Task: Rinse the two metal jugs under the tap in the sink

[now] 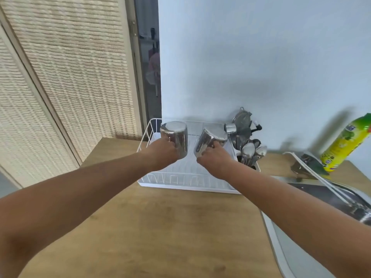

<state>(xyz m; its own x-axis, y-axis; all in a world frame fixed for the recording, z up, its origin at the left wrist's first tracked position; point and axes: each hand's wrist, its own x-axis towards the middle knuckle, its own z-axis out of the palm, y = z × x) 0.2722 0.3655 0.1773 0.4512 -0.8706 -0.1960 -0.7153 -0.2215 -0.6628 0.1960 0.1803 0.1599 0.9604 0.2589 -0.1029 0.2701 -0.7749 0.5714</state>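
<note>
The two metal jugs sit upside down over the white dish rack, bases up and mouths down — the left jug nearly upright on its long axis, the right jug tilted with its base leaning away to the right. Each is already in a grip: the left hand is closed around the near side of the left jug, apparently at its handle, and the right hand is clamped on the lower near side of the right jug, fingers curled round it. Both arms reach forward, almost straight, across the wooden bench, the hands close together but not touching. What the coming move turns on is that the sink lies well to the right and nearer the body, so both jugs have to travel right and back; the right hand is the nearer one to it. The tap reaches over the basin at the right edge. Beside the rack stands a cutlery holder, and further right a green-and-yellow bottle.
</note>
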